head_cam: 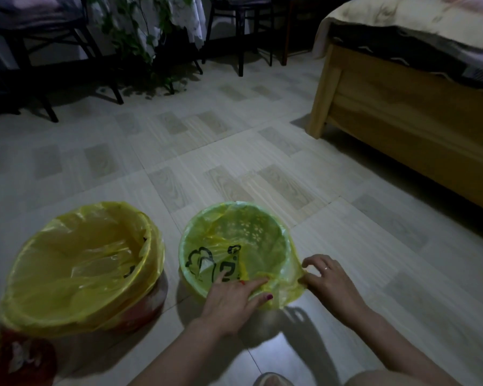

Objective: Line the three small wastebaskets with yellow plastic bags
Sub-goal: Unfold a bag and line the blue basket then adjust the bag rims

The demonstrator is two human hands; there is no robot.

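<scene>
Three small wastebaskets stand on the tiled floor. The middle-right one is a pale green basket (190,238) with a yellow bag (279,285) draped inside it and over its near rim. My left hand (232,299) presses the bag's edge at the near rim, one finger inside. My right hand (329,277) pinches the bag's edge at the near right and pulls it outward. To the left, a red basket (145,310) wears a yellow liner (76,263) folded over its rim. A third red basket (14,360), with yellow plastic at its edge, shows at the bottom left corner.
A wooden bed frame (402,118) with bedding fills the right side. Dark chair legs (112,87) and a leafy plant (148,51) stand at the back left. A slipper toe (271,380) shows at the bottom edge. Pale floor tiles (234,151) stretch beyond the baskets.
</scene>
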